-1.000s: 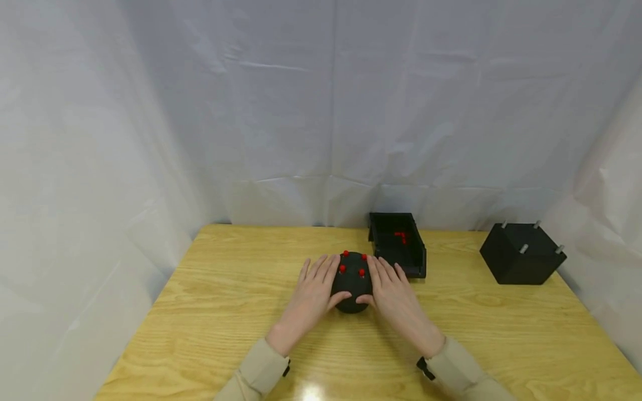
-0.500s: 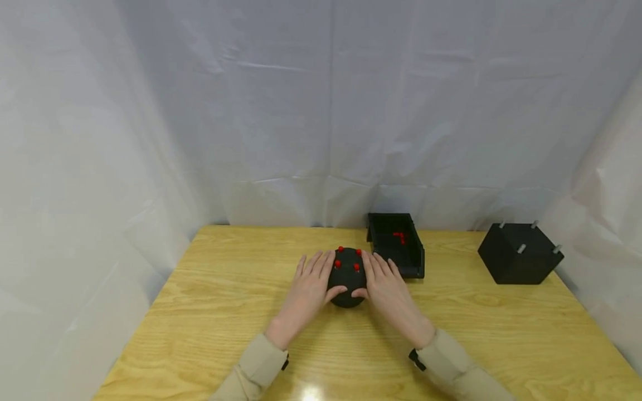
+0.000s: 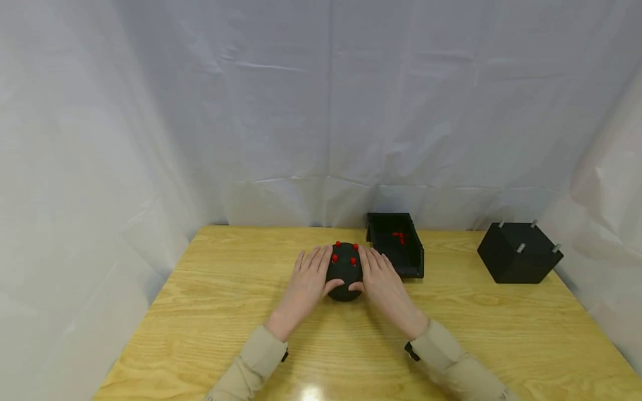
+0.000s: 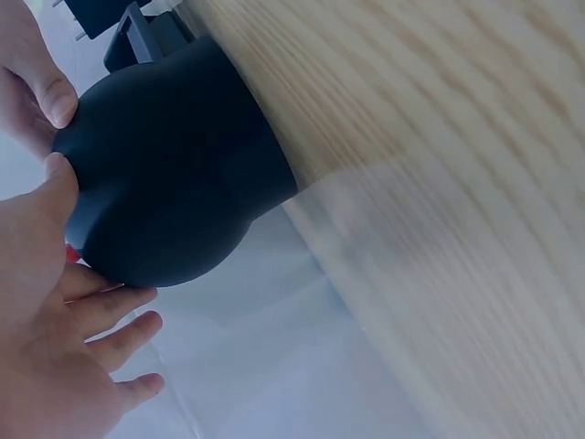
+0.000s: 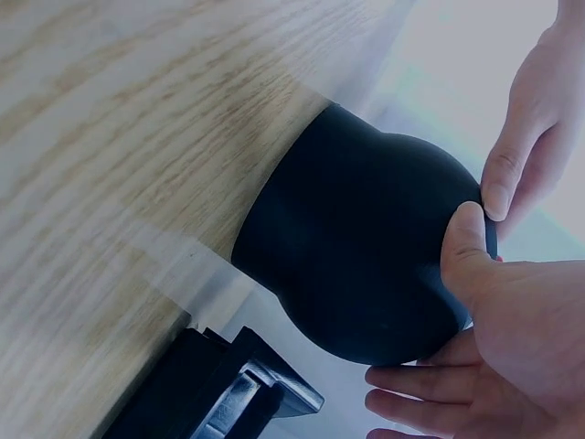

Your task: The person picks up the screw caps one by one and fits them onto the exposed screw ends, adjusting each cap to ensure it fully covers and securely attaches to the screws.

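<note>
A black rounded dome (image 3: pixel 344 275) with several red pegs (image 3: pixel 346 253) on top stands on the wooden table (image 3: pixel 225 312). My left hand (image 3: pixel 307 278) lies flat against its left side and my right hand (image 3: pixel 383 281) against its right side. The fingers are straight and both thumbs touch the near face. In the left wrist view the dome (image 4: pixel 174 174) fills the middle, with my left hand (image 4: pixel 55 338) below it. The right wrist view shows the dome (image 5: pixel 366 247) under my right hand (image 5: pixel 503 311), thumb pressed on it.
An open black bin (image 3: pixel 396 245) holding a few red pegs (image 3: pixel 399 237) sits just right of and behind the dome. A black cube (image 3: pixel 519 253) with metal pins stands at the far right. White sheeting walls the table on three sides.
Both hands and the dome between them have slid a little away from me and to the left, closer to the bin's left side.
</note>
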